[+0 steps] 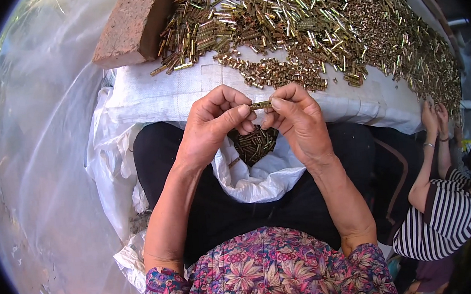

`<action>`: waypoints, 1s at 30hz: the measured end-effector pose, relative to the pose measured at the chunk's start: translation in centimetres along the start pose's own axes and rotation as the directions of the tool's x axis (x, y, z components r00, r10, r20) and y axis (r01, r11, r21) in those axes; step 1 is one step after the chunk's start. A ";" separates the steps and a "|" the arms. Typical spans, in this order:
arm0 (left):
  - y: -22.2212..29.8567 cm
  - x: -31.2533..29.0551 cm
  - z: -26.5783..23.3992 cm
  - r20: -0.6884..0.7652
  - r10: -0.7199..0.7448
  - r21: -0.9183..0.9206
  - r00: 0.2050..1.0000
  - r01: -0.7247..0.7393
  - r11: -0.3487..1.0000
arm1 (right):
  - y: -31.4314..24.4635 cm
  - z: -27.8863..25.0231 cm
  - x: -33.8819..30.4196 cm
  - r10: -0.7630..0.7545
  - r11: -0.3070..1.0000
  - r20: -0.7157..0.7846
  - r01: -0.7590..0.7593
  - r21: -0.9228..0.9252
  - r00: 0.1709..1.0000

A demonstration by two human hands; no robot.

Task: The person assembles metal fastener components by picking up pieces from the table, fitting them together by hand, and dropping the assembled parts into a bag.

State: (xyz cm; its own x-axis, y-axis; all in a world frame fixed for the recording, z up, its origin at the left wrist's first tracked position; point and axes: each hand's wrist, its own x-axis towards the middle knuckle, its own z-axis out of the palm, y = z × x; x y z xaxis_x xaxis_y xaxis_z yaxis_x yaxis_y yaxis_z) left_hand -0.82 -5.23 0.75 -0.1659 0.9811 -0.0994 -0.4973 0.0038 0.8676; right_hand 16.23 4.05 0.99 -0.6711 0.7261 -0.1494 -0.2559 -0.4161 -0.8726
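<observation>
A small brass-coloured metal tube is held level in front of me, above the near edge of the white-covered work surface. My left hand pinches its left end between thumb and fingers. The other end sits in the closed fingertips of my right hand. Part of the tube is hidden by the fingers. Below both hands, an open white sack lies between my legs, with many similar metal tubes inside.
A large heap of brass-coloured metal tubes spreads over the surface, with shorter pieces nearer me. A reddish brick stands at the heap's left. On the right, a co-worker's hands are at the heap's edge. Clear plastic sheeting hangs left.
</observation>
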 end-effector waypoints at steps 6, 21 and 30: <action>0.7 -0.1 0.0 0.024 0.050 0.204 0.998 -0.054 0.978 | 0.2 -0.2 -0.1 -0.018 1.000 0.030 0.018 -0.021 0.999; -2.1 -1.0 0.3 0.335 0.017 -0.268 0.942 0.078 0.960 | 0.0 0.5 -2.9 0.207 0.901 0.235 -0.279 0.333 0.950; 2.7 2.7 -3.5 -0.031 0.087 0.589 0.996 -0.052 0.806 | -3.1 -3.2 -2.4 0.290 0.953 0.175 -0.266 -0.148 0.941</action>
State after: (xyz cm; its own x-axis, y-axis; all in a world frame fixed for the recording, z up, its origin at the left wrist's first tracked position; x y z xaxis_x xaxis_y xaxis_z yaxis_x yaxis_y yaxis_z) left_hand -5.58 -3.26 1.14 -0.2353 0.9712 -0.0383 0.1093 0.0656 0.9918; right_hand 20.90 5.39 2.57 -0.8272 0.4671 -0.3125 0.0379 -0.5084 -0.8603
